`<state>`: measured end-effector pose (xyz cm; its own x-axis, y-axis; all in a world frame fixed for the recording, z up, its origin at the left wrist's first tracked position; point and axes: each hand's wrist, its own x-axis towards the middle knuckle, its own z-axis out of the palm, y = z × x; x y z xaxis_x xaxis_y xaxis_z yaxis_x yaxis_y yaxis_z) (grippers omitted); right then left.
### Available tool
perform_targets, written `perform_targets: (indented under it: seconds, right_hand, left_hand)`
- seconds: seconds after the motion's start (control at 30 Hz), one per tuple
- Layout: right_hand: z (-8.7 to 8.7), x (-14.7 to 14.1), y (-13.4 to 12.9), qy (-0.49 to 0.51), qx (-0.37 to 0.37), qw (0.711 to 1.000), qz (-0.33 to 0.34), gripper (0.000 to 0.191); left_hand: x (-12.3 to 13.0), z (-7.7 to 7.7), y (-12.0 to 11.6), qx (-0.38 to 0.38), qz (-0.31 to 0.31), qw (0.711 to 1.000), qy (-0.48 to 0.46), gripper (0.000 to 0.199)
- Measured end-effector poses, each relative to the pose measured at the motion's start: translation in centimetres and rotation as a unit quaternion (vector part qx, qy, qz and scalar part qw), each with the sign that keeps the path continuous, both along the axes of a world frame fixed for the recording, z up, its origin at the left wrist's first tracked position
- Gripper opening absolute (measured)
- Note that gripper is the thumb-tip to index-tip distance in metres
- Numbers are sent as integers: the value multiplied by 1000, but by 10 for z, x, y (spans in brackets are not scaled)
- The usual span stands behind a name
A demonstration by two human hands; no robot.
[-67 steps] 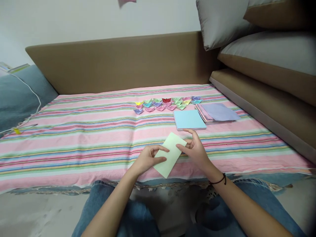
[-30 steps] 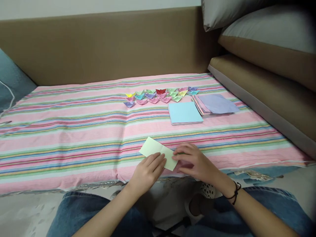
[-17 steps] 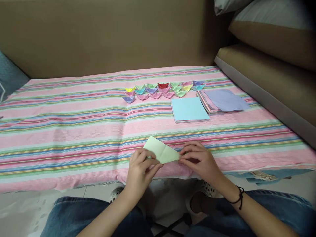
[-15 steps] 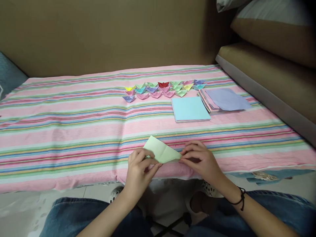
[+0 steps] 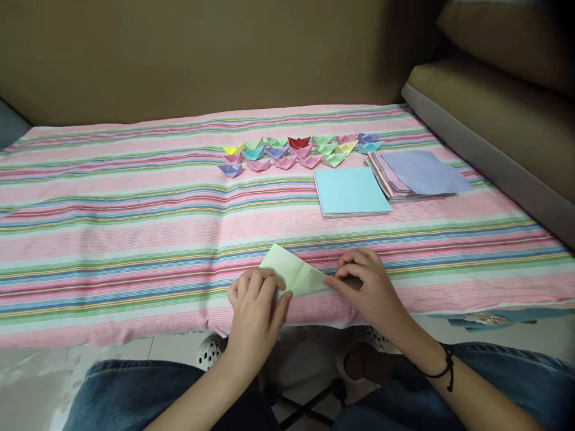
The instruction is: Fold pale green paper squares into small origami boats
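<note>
Left hand (image 5: pixel 256 311): gripping pale-green paper (image 5: pixel 288 263) at striped cloth's (image 5: pixel 157 239) near edge. Right hand (image 5: pixel 371 280): pinching its tip. Right end, square a second ago, now pointed: one corner turned. Beyond: blue-topped paper stack (image 5: pixel 353 190); folded paper boats (image 5: pixel 300 152).

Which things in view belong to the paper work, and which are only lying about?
Belonging: pale green paper, touched by left hand, right hand; probably blue-topped stack, purple-topped stack, paper boats.

Lying about, seemingly: brown cushions, striped cloth underneath.
</note>
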<state>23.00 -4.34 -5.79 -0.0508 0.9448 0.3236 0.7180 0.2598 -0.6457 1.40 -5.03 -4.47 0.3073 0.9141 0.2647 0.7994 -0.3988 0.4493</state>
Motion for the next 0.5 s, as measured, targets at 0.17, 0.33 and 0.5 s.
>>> perform_targets:
  seconds: [0.17, 0.33, 0.5]
  right_hand:
    - [2, -2, 1, -14, -20, 1000, -12, 25]
    - [4, -3, 2, -16, -26, 999, -14, 26]
    - [4, -3, 3, -19, -15, 1000, -10, 26]
  left_hand:
    - [-1, 1, -2, 17, -16, 999, 38, 24]
    - [0, -1, -4, 139, -164, 973, 88, 45]
    - [13, -7, -10, 170, -207, 946, 183, 49]
